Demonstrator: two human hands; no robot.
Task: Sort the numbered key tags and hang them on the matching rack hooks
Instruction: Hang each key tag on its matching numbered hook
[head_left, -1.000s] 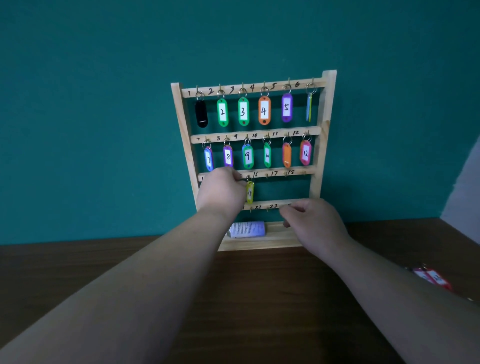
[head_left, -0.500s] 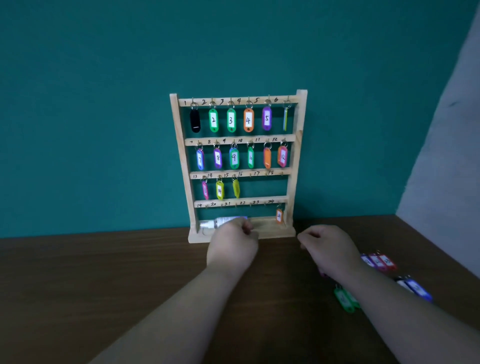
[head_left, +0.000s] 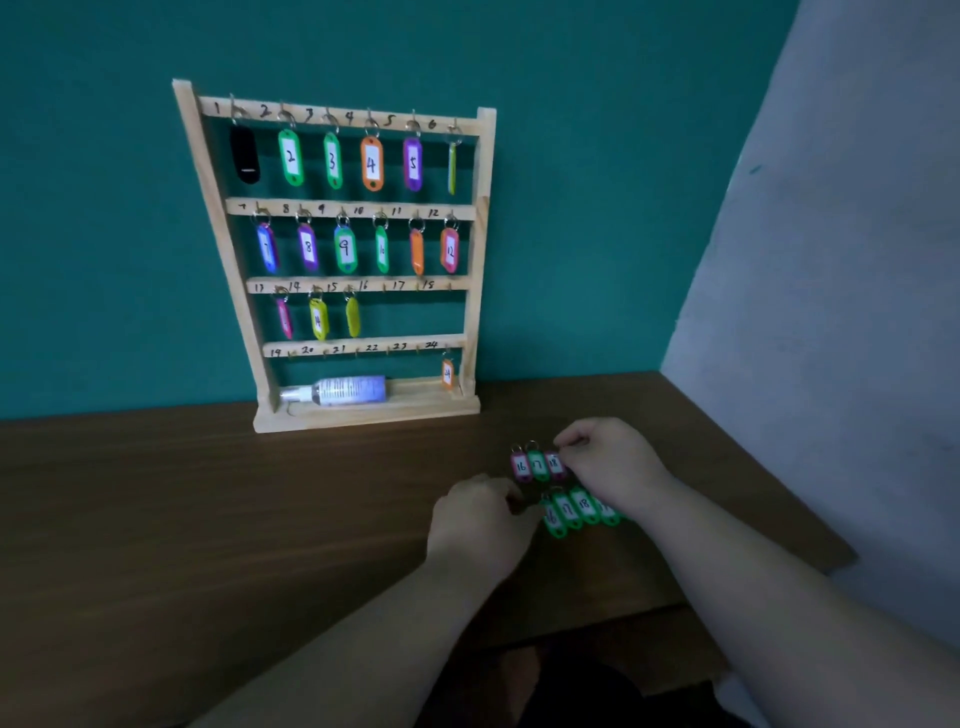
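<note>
The loose key tags (head_left: 538, 464) lie on the tabletop (head_left: 208, 519) in two short rows, long axes from 12 to 6 o'clock, rings toward the rack (head_left: 363, 415). They are at 9 o'clock of the right hand (head_left: 615, 465) and 3 o'clock of the left hand (head_left: 478, 527), just beside both. The fingers (head_left: 571, 441) are curled; if they grasp a ring, I cannot tell

The dark brown wooden tabletop (head_left: 208, 519) lies open left of centre, in front of the pale wooden key rack (head_left: 363, 413). To the right, two rows of small plastic key tags (head_left: 537, 464) lie near the grey wall (head_left: 831, 312). A white spray bottle (head_left: 350, 391) fills the rack's base. The third rail's right hooks hang free.
</note>
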